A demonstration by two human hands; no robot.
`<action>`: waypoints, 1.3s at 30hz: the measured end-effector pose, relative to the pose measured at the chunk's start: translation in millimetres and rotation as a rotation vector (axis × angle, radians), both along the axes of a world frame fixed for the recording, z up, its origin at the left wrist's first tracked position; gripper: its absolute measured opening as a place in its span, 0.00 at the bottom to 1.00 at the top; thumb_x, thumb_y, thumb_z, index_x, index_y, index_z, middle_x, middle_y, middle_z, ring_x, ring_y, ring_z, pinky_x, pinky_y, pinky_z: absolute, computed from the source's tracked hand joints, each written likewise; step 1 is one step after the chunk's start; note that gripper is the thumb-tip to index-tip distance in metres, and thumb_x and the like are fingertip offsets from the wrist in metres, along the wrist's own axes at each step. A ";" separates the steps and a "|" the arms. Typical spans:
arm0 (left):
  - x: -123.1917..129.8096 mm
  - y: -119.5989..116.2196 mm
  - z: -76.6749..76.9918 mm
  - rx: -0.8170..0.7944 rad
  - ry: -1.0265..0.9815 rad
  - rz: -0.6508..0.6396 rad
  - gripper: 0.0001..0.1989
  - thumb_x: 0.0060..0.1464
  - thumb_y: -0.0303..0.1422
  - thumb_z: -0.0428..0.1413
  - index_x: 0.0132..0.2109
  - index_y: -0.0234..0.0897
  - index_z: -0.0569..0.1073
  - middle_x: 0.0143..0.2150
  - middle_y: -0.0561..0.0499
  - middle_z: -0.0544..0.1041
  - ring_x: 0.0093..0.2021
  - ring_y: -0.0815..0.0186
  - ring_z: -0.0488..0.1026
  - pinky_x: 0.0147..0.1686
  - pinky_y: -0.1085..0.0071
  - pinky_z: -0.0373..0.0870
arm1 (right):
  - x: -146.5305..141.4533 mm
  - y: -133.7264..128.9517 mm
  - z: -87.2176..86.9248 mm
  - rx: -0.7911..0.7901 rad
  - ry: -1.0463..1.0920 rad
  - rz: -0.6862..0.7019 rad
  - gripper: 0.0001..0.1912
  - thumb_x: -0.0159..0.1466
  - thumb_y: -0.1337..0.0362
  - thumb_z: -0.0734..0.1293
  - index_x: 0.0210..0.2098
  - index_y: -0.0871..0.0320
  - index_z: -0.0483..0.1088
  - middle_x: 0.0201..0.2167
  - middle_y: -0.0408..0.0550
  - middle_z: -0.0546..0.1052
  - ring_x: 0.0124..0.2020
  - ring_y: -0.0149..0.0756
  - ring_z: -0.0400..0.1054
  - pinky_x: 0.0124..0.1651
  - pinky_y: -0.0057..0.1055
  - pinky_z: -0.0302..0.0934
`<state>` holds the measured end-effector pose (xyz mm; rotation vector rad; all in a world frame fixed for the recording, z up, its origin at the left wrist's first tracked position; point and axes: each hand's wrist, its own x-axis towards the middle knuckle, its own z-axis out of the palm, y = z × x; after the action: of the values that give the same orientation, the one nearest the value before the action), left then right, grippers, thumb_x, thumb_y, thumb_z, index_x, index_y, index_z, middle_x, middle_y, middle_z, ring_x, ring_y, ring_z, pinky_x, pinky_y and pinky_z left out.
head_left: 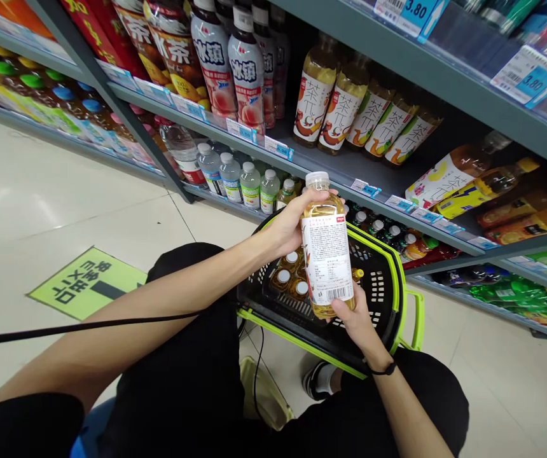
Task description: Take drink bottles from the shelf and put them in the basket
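Note:
A clear bottle of amber drink (329,257) is held tilted over a black basket with a lime-green rim (400,280). Its white label, with dense print and a barcode, faces me. My left hand (295,219) is closed around the bottle's upper part, just below the white cap. My right hand (357,312) grips the bottom, thumb beside the barcode. Beneath the bottle, several capped bottles (283,277) lie in the basket. Similar amber bottles (314,95) stand on the shelf beyond.
Gray shelving (388,44) with drinks and price tags runs across the front. White-capped bottles (249,184) fill the lower shelf. A green floor sign (87,283) lies at the left. A black cable (87,326) crosses my left arm. The basket sits between my knees.

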<state>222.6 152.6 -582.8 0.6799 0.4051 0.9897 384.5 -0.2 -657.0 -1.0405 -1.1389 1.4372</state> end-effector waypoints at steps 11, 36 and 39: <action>-0.2 0.9 -1.4 0.000 0.012 -0.007 0.16 0.53 0.39 0.63 0.47 0.37 0.76 0.45 0.48 0.83 0.43 0.60 0.81 0.47 0.63 0.75 | 0.6 1.1 0.2 0.019 -0.053 -0.009 0.30 0.59 0.47 0.77 0.55 0.56 0.73 0.42 0.52 0.83 0.29 0.36 0.75 0.24 0.27 0.67; -6.6 -1.1 14.1 0.176 0.131 0.044 0.13 0.49 0.38 0.66 0.39 0.34 0.81 0.47 0.44 0.84 0.51 0.58 0.80 0.59 0.59 0.70 | 31.7 11.0 4.5 0.911 -1.414 -0.601 0.40 0.59 0.49 0.77 0.61 0.64 0.64 0.44 0.60 0.80 0.38 0.49 0.78 0.42 0.42 0.74; -8.7 -1.7 15.6 0.158 0.142 0.041 0.13 0.50 0.39 0.64 0.38 0.34 0.82 0.48 0.43 0.84 0.52 0.57 0.79 0.60 0.59 0.70 | 28.9 8.2 5.0 0.819 -1.303 -0.568 0.38 0.58 0.50 0.77 0.61 0.61 0.64 0.46 0.59 0.80 0.40 0.50 0.77 0.43 0.44 0.74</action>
<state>213.9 150.8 -567.2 0.8908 0.4707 1.0230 413.4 8.0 -652.1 -1.4760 -1.8334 -0.3635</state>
